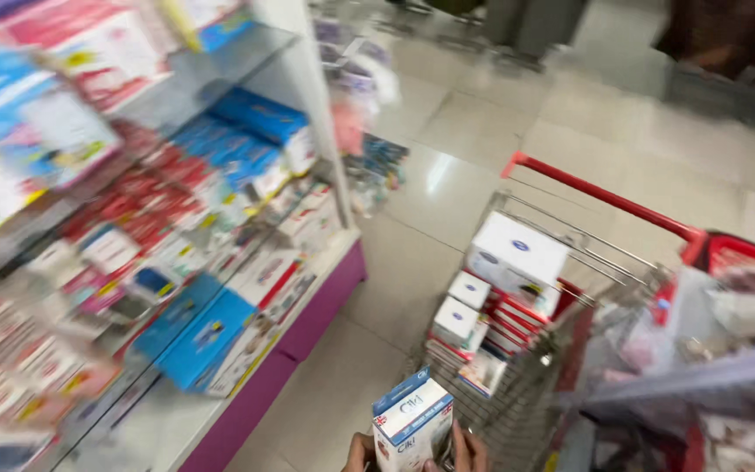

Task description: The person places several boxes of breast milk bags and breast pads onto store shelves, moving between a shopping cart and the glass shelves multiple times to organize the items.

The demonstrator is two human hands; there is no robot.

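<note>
while my hand [469, 453] is clamped on the white-blue box [411, 424], i would grip firm; second hand [358, 453] unclear.

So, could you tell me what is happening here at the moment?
A person stands in a shop aisle, holding a small white and blue box in their fingers at the bottom of the view. To the right is a red-handled wire trolley already loaded with white boxes. Stocked glass shelves line the left.

Bright overhead light, floor [447, 175] glare (heavy motion blur throughout).
</note>
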